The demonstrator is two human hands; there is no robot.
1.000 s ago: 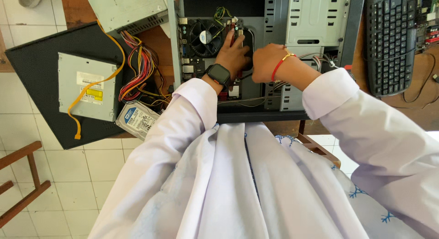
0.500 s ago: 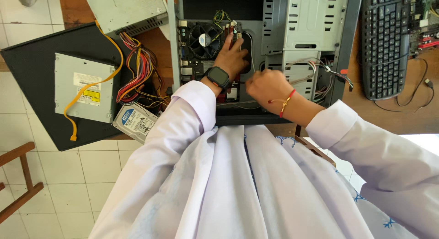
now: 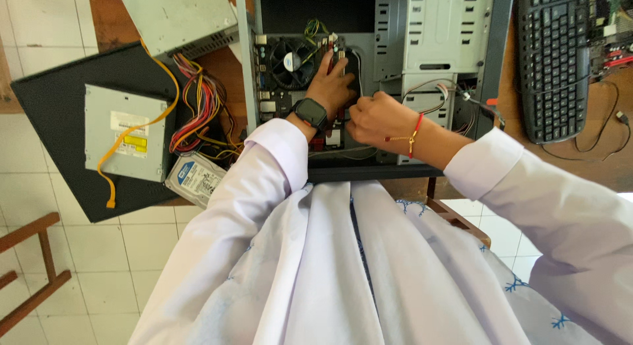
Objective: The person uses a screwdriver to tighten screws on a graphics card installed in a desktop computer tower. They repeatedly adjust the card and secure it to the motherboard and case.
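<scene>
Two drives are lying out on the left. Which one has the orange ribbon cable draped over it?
The larger grey optical drive on the black panel; the orange ribbon cable crosses its top. The smaller hard drive, silver with a blue label, lies at its lower right corner with no ribbon on it.

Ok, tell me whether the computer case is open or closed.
Open. The computer case lies with its side panel off, exposing the cooler fan and board, where the left hand and right hand reach in.

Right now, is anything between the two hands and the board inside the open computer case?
Nothing visible does. The left hand already rests on the board beside the fan, and the right hand is closed just above the board's lower edge. Loose wires hang to its right, not in front.
</scene>
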